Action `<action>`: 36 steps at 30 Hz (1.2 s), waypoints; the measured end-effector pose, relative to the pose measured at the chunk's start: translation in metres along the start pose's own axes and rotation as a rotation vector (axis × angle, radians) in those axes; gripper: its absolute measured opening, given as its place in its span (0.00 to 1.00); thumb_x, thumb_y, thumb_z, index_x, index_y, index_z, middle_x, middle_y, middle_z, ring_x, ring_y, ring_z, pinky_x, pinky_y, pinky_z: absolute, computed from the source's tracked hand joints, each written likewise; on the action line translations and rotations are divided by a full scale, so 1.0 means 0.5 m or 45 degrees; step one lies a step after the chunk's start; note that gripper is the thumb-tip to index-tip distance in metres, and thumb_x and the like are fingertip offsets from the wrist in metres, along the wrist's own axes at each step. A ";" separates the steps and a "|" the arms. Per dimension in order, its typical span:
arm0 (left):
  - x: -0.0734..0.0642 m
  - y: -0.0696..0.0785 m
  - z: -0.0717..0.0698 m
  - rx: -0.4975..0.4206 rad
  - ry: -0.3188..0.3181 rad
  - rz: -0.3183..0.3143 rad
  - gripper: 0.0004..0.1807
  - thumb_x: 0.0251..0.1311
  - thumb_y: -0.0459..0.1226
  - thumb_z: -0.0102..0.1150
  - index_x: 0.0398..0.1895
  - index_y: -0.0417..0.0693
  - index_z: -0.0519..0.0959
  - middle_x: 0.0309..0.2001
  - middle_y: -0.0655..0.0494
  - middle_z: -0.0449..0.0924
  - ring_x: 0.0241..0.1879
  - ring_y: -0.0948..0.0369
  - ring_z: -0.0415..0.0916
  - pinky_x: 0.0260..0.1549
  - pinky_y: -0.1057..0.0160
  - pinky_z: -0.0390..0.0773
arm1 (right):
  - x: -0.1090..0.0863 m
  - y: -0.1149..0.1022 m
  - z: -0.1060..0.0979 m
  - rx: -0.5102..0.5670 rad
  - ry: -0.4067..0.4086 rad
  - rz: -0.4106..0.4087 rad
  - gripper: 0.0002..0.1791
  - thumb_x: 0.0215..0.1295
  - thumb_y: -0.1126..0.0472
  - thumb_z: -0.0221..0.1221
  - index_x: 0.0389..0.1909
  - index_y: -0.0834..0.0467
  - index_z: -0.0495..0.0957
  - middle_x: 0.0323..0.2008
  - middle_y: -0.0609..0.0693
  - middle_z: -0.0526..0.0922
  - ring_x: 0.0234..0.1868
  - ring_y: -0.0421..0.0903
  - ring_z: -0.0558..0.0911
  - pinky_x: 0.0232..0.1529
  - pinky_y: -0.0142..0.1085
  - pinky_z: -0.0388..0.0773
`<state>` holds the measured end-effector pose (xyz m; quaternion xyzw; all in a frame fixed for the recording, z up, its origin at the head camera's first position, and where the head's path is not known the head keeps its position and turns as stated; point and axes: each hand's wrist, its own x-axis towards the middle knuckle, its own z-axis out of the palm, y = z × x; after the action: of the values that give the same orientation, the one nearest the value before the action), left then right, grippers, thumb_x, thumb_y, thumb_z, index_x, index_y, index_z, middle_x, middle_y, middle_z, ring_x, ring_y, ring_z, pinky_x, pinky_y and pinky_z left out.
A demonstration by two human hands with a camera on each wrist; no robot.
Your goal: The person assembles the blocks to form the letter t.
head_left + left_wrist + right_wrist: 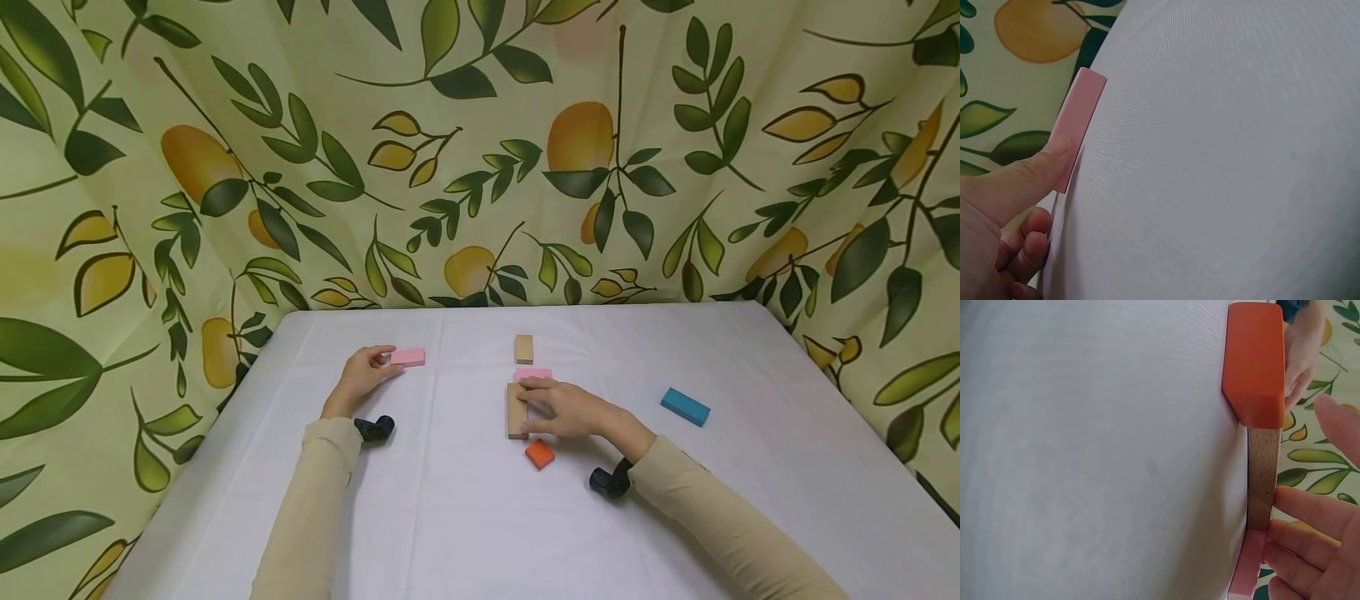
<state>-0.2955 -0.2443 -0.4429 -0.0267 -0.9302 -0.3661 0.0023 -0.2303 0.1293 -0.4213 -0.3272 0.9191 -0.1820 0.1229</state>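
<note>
My left hand pinches the near end of a pink block at the left of the table. Its thumb lies along the block's face in the left wrist view. My right hand hovers low by a long wooden block, its fingertips touching the block and the edge of a second pink block at its far end. In the right wrist view the thumb stands away from the wooden block. An orange block lies just in front of the wooden one.
A smaller wooden block stands beyond the second pink block. At the right lies a blue block. Black devices are strapped at both wrists. A white cloth covers the table, and a leaf-patterned curtain hangs behind it.
</note>
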 end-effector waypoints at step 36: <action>0.000 -0.004 0.009 -0.019 0.120 0.091 0.22 0.55 0.35 0.68 0.52 0.36 0.80 0.38 0.41 0.76 0.36 0.56 0.70 0.36 0.67 0.67 | -0.001 0.002 0.004 0.014 0.005 0.013 0.36 0.63 0.42 0.60 0.66 0.59 0.69 0.72 0.56 0.64 0.73 0.57 0.65 0.71 0.54 0.64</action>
<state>-0.2957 -0.2430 -0.4475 -0.0427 -0.9248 -0.3734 0.0592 -0.2294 0.1298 -0.4235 -0.3214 0.9200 -0.1870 0.1236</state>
